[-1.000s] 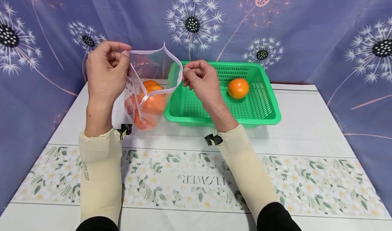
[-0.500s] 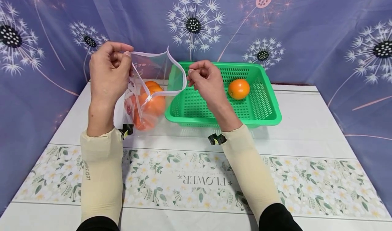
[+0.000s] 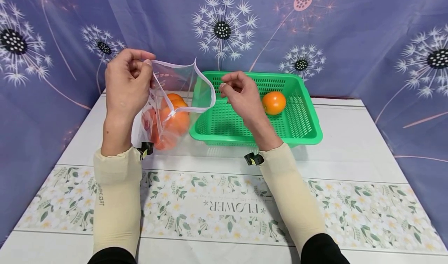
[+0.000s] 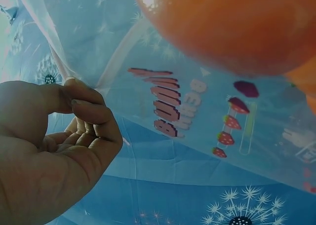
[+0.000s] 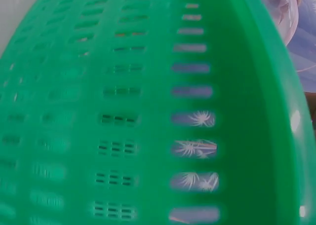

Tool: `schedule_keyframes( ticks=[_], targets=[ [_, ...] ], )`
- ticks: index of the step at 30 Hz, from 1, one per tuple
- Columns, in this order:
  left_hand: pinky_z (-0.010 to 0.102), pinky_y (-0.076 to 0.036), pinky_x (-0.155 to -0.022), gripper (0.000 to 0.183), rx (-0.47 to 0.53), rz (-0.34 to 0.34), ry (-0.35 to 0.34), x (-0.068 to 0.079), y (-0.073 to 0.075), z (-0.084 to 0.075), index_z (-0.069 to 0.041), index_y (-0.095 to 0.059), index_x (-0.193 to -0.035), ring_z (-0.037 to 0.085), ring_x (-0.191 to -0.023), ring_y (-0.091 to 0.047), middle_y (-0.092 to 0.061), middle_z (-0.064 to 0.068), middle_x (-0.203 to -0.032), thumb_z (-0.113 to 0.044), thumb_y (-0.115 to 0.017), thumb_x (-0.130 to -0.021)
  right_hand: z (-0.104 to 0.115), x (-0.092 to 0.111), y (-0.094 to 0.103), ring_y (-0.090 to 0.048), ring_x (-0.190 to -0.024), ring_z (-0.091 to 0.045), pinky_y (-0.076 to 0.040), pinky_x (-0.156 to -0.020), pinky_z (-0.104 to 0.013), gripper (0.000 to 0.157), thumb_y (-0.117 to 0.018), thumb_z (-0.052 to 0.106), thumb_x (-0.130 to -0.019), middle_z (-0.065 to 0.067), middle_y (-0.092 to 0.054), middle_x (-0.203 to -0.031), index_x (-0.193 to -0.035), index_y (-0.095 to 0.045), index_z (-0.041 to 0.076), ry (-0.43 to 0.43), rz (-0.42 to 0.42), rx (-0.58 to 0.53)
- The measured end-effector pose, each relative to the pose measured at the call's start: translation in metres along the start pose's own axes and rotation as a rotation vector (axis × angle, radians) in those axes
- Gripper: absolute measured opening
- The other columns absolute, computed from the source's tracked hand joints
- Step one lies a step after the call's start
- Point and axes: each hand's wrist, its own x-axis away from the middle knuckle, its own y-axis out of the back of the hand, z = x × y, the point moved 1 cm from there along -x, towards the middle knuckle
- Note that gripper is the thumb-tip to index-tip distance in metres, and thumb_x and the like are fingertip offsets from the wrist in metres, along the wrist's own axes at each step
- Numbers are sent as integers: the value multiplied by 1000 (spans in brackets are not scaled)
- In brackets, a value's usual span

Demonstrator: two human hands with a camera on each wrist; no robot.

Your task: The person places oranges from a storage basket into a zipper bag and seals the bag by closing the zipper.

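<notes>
My left hand (image 3: 126, 87) pinches the corner of a clear zip bag (image 3: 190, 109) with a white zip edge, its mouth spread wide. Several oranges (image 3: 177, 122) lie inside the bag, which stands on the table left of the basket. In the left wrist view, thumb and finger of the left hand (image 4: 64, 136) meet at the edge of the bag (image 4: 168, 104), printed with strawberries and lettering. My right hand (image 3: 243, 97) hovers over the green basket (image 3: 227, 138), fingers loosely bent, apart from the bag and holding nothing. One orange (image 3: 274, 102) sits in the basket's right half.
A floral strip (image 3: 168, 209) reading FLOWER crosses the white table (image 3: 353, 139). Behind the basket and bag hangs a purple curtain (image 3: 154, 19) with dandelion prints. The basket's slotted wall (image 5: 158, 136) fills most of the right wrist view.
My right hand has come away from the bag's mouth and moved right over the basket. The left hand and the bag's rim have shifted slightly right.
</notes>
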Motion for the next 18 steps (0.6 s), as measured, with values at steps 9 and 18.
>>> schedule_keyframes(
  ticks=[9, 18],
  targets=[
    [21, -33, -47, 22, -8, 2, 1, 0, 1, 1, -3, -75, -118, 5, -52, -53, -58, -11, -64, -11, -59, -105, 6, -6, 17, -66, -92, -33, -53, -77, -29, 19, -63, 4, -103, -8, -68, -101, -122, -65, -2, 2, -11, 89],
    [21, -32, -47, 22, 5, 9, -10, 0, 0, -1, -3, -75, -117, 6, -51, -53, -59, -10, -64, -12, -60, -105, 22, -15, 34, -65, -87, -21, -52, -81, -33, 18, -63, 7, -103, -5, -67, -100, -120, -67, 4, -20, -2, 188]
  ],
)
